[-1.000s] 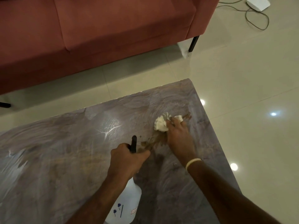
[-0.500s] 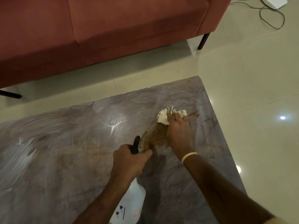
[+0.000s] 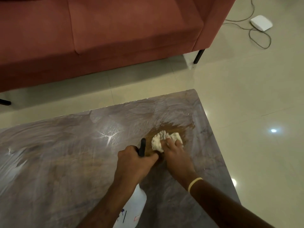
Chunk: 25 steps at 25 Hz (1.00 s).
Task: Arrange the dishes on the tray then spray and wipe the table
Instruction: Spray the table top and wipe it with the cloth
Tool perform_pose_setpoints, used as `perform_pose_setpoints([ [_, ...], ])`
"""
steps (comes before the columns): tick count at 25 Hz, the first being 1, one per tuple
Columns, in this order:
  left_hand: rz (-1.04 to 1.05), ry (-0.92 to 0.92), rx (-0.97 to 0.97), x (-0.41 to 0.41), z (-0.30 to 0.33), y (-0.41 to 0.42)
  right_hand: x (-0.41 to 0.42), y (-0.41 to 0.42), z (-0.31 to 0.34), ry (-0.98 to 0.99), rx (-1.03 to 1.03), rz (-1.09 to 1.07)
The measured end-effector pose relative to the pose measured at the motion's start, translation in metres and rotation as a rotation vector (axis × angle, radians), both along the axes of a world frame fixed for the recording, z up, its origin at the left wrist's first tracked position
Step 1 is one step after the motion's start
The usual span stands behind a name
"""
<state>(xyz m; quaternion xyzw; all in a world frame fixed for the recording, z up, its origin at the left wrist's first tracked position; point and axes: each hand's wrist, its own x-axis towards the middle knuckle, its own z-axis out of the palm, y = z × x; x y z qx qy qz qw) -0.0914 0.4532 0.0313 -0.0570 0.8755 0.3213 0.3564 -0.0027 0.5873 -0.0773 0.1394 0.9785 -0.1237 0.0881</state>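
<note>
Behind table (image 3: 65, 162), red sofa (image 3: 115, 38).

**Brown smear wiped near the table's far right corner**

A crumpled white cloth (image 3: 160, 142) is pressed onto a brown smear (image 3: 172, 129) on the grey stone table (image 3: 57, 162) by the right hand (image 3: 176, 155), a pale band (image 3: 195, 183) worn at its wrist. A white spray bottle (image 3: 134, 208) with a black nozzle (image 3: 142, 147) is gripped by the left hand (image 3: 134, 163). A red sofa (image 3: 107, 35) is seen beyond, and a white box (image 3: 261, 23) with a cable (image 3: 259, 38) lies on the tiled floor (image 3: 246, 96).
</note>
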Motion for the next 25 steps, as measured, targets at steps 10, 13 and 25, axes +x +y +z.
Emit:
perform_pose_setpoints([
  [10,-0.128,-0.103,-0.034,-0.051,0.008,0.094,-0.021,0.079,0.002,-0.021,-0.011,-0.385],
  [13,-0.129,-0.165,-0.052,-0.066,0.004,0.109,0.002,0.068,0.011,-0.071,-0.034,-0.191],
  [25,-0.207,-0.126,-0.091,-0.094,-0.007,0.141,-0.046,0.106,0.001,0.002,-0.053,-0.333],
])
